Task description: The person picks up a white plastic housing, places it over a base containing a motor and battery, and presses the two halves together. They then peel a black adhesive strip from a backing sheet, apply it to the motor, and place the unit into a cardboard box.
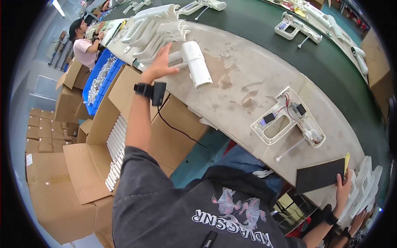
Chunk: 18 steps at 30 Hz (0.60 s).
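Note:
My left hand (159,67) reaches over the table's left side, fingers spread. It is beside a white plastic housing (197,64) with a rounded, perforated end and a handle-like arm; whether they touch, I cannot tell. Farther off, a row of similar white shells (155,31) stands stacked. At the lower right my right hand (342,189) grips a flat black sheet (316,177) with a yellow edge, by its right end. Between the hands lies an open white housing frame (264,134) with red wires, black blocks and a thin rod sticking out.
A green conveyor belt (264,31) curves behind the table, carrying another white frame (289,28). Cardboard boxes (62,198) and a blue bin (98,87) stand at left. White parts (366,186) and another person's hand (357,223) are at far right; a co-worker (84,47) sits far left.

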{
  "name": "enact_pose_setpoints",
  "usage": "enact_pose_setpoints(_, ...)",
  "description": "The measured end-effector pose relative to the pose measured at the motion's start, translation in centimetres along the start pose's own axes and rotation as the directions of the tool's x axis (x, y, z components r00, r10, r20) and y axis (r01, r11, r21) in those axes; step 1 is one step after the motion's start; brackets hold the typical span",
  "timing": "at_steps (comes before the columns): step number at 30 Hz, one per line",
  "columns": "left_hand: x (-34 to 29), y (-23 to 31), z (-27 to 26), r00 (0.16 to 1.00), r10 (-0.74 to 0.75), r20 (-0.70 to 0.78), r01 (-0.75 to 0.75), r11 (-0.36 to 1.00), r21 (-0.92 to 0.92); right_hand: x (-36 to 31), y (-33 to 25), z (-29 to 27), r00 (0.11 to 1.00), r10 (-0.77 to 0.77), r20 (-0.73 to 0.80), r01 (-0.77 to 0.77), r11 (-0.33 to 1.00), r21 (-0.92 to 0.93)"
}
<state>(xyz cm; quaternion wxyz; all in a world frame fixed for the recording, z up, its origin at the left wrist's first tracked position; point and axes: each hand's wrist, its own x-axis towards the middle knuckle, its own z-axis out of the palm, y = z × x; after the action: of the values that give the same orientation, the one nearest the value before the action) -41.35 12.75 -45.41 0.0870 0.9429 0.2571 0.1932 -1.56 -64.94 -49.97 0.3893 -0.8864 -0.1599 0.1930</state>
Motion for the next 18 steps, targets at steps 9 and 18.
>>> enact_pose_setpoints(9,1.4,-0.3,-1.0,0.949,-0.151,0.275,0.137,0.988,0.070,-4.9,-18.6,6.9,0.859,-0.507,-0.068,0.450,0.812,-0.373)
enact_pose_setpoints(18,-5.0,30.1,1.2,0.997,-0.061,0.054,0.072,0.969,-0.234,-3.9,-25.6,14.3,0.576,-0.817,-0.017,0.777,0.555,-0.298)
